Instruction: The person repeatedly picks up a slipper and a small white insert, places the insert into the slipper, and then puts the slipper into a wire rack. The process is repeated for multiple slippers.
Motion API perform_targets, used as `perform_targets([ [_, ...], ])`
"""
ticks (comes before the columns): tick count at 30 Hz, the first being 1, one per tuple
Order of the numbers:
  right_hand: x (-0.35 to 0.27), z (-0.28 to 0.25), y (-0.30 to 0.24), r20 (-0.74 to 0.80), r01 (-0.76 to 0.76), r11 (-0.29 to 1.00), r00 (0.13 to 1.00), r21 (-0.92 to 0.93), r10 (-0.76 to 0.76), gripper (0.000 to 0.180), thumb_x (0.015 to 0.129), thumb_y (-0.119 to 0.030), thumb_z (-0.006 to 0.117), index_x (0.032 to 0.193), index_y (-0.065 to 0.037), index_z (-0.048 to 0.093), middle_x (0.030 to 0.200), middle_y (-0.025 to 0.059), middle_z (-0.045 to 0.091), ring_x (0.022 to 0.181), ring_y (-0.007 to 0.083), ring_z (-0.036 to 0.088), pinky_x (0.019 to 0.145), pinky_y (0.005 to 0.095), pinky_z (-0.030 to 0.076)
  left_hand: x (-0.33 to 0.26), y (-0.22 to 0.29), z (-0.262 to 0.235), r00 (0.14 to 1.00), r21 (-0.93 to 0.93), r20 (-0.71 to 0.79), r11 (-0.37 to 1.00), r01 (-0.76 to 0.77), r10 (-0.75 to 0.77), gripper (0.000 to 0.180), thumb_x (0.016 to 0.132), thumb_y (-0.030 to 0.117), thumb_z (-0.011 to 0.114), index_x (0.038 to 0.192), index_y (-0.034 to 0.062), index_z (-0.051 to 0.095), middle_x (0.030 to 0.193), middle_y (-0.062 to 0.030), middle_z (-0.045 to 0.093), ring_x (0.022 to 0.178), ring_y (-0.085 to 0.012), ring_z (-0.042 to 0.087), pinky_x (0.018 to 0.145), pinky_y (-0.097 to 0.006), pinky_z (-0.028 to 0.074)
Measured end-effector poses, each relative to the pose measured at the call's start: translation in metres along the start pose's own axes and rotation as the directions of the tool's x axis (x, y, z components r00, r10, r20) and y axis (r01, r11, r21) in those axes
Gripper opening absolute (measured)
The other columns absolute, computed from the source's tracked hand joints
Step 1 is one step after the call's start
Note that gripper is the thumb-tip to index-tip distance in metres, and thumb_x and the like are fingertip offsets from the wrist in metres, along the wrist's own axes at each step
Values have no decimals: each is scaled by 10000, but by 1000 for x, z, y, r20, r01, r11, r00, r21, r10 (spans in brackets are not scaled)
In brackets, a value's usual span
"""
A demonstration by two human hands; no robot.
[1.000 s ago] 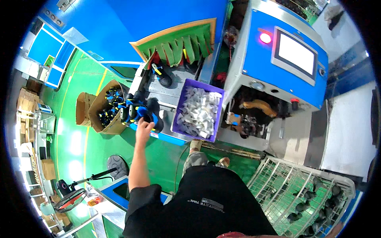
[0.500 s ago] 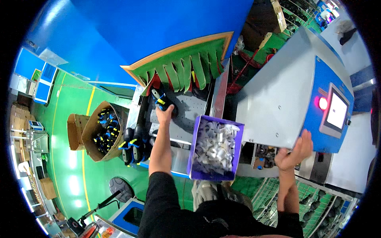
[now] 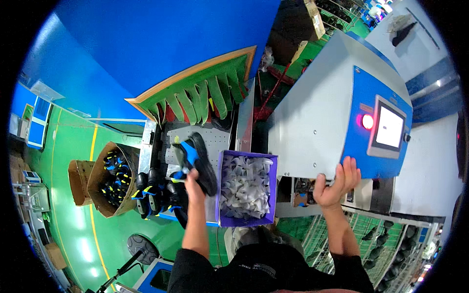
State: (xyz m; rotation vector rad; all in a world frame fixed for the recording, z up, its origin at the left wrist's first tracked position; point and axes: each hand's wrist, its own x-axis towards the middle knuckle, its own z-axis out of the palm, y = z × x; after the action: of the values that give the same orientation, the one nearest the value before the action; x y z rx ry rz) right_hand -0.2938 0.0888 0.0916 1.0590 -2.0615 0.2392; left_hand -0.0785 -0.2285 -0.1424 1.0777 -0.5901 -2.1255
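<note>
My left hand is closed around the heel end of a black shoe with blue parts, lifted over the perforated metal conveyor bed. The shoe is tilted, its dark sole turned toward the purple box. Fingers apart and holding nothing, my right hand is at the lower edge of a grey and blue machine; whether it touches the panel I cannot tell. Between my arms stands the purple box, full of crumpled whitish strips. Several black shoes with blue and yellow trim stand left of the conveyor.
A green strip curtain hangs in the opening of a big blue machine. On the green floor at left, a cardboard box holds more shoes. The right machine has a lit screen and red lamp. Wire racks stand below.
My left hand has raised the shoe off the conveyor and drawn it back toward me, turning it. My right hand stays by the machine's lower edge. The whole view has shifted somewhat.
</note>
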Motion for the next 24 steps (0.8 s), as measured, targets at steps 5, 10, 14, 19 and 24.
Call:
perform_targets([
  [5,-70,-60,-64,344,-326,513,937,794,63,973,804,-246,830,1565,23,287,1602,271,322,1519,451,249,1227,584,168,-201,-47,39,940,407,283,911,62,-191,781,762,206,860,1420,1,493,1348,-114,570,1234,-251,559,1063,-421,450],
  [10,-130,-86,-9,902,-746,-639,388,188,-187,807,804,-84,812,1516,-79,432,1424,94,564,1310,254,537,1138,443,419,-271,-36,97,468,545,815,725,-421,-341,1303,659,379,985,1615,16,176,1588,-139,362,1444,-239,348,1213,-412,274],
  [14,-145,-95,12,860,-770,-572,468,282,-205,594,920,-140,762,1448,-43,509,1339,88,620,1233,254,594,1087,423,453,-297,-45,108,478,668,731,653,-356,-488,1197,639,469,971,1567,49,343,1587,-219,365,1501,-363,311,1228,-445,258],
  [19,-161,-115,33,880,-567,-757,113,-324,-461,486,944,-323,747,1313,-26,635,1207,125,712,1112,234,681,997,381,534,-283,-77,85,466,702,712,527,-480,-525,449,826,209,875,1179,21,671,1068,-123,734,985,-235,693,863,-376,536],
  [24,-180,-165,61,924,-301,-890,65,-342,-377,516,965,-254,695,1396,-7,556,1243,146,691,1104,279,683,1012,417,531,-339,-92,93,298,812,584,552,-191,-756,145,971,154,717,899,28,727,767,20,617,729,-65,550,646,-270,431],
])
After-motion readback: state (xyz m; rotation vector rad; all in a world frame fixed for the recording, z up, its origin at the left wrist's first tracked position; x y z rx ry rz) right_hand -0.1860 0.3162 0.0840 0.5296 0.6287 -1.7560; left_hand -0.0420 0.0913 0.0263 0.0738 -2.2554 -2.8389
